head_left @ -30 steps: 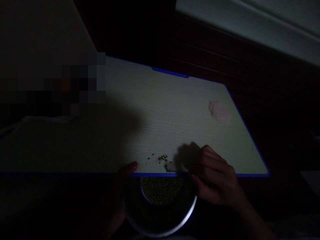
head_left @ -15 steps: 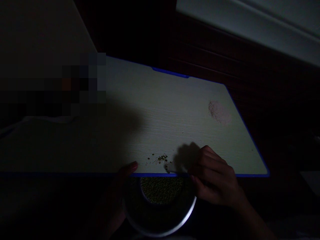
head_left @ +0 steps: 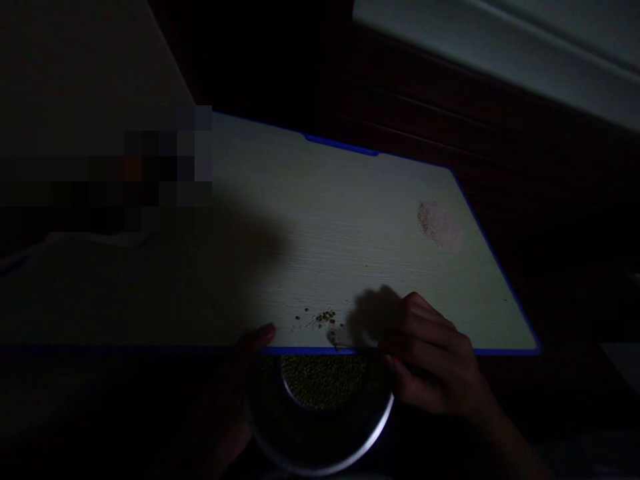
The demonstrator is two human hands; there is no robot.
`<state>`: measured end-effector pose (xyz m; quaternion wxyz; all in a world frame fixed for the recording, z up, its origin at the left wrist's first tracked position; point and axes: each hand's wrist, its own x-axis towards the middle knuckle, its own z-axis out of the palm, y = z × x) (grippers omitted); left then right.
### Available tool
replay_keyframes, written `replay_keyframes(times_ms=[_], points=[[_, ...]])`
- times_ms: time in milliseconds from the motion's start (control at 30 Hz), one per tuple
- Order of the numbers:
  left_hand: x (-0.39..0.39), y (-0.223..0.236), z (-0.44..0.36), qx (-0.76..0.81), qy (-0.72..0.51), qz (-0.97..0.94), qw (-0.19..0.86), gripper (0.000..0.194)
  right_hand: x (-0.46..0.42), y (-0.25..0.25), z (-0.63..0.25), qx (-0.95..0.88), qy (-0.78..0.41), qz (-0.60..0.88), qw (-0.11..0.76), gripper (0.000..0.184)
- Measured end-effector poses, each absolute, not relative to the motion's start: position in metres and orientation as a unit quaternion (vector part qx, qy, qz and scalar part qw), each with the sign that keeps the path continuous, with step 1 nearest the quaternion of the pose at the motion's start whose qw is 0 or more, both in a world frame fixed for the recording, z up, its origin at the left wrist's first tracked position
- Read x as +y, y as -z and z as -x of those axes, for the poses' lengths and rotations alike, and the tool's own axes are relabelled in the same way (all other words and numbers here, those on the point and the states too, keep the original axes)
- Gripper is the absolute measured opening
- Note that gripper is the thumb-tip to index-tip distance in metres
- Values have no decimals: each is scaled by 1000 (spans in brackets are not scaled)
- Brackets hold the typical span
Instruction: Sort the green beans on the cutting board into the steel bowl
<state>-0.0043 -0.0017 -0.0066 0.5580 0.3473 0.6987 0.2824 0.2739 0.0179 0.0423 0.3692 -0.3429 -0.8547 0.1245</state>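
In dim light, a pale board with a blue rim (head_left: 320, 200) spans the view. Several small green beans (head_left: 326, 318) lie scattered by its near edge. Below that edge is a round metal bowl (head_left: 367, 437), with many green beans (head_left: 323, 383) inside. My left hand (head_left: 240, 380) is beside the bowl, its thumb resting on the board's near edge; its other fingers are hidden in the dark. My right hand (head_left: 433, 357) is closed at the near edge, right of the loose beans. A thin pale line runs from its fingertips toward the beans; I cannot tell what it is.
A patch of pinkish grains or powder (head_left: 439, 225) lies on the board's right part. Beyond the far right is a pale ledge (head_left: 500, 53). A blurred block hides the left side, with a pale cloth-like edge (head_left: 110, 239) below it. Dark surroundings hide the rest.
Almost nothing differs. My right hand shifts very slightly at the near edge, and the view tilts a little. The loose beans and my left hand stay in place.
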Motion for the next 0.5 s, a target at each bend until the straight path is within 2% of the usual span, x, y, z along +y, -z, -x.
replay_keyframes(times_ms=[233, 500], points=[[3, -2, 0, 705, -292, -305, 570, 34, 20, -45, -272, -865, -111, 333, 358, 10], [-2, 15, 10, 707, -263, -361, 549, 45, 18, -42, -272, -856, -114, 340, 371, 9]])
